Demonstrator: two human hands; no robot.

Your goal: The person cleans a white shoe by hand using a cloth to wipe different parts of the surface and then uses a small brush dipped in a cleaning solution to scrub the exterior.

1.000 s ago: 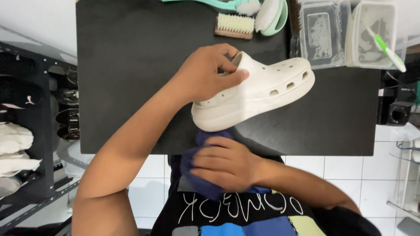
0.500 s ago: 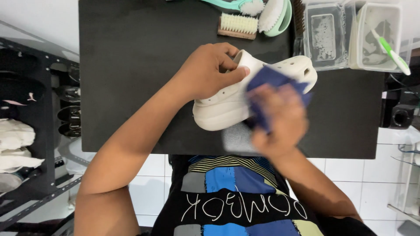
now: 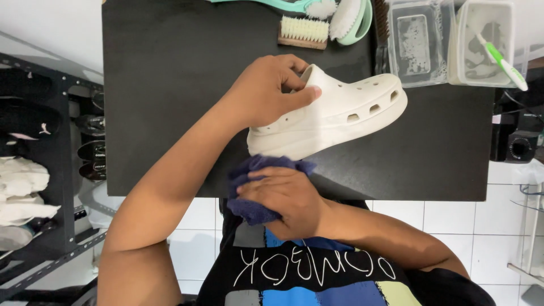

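Note:
A white clog shoe [image 3: 340, 113] with side holes lies on the black table [image 3: 170, 102]. My left hand [image 3: 266, 93] grips its heel end, thumb on the upper rim. My right hand [image 3: 283, 198] is closed on a dark blue cloth [image 3: 249, 207] and presses it against the near side of the clog's sole at the table's front edge.
Along the far edge of the table lie a wooden brush [image 3: 303, 31], a mint-green brush [image 3: 354, 20], and two clear plastic tubs [image 3: 416, 42], one holding a green-and-white toothbrush [image 3: 501, 59]. A dark shoe rack [image 3: 45, 153] stands to the left.
My right hand with the blue cloth has moved from the toe end of the clog back down to the near side of the sole. The left hand stays on the heel.

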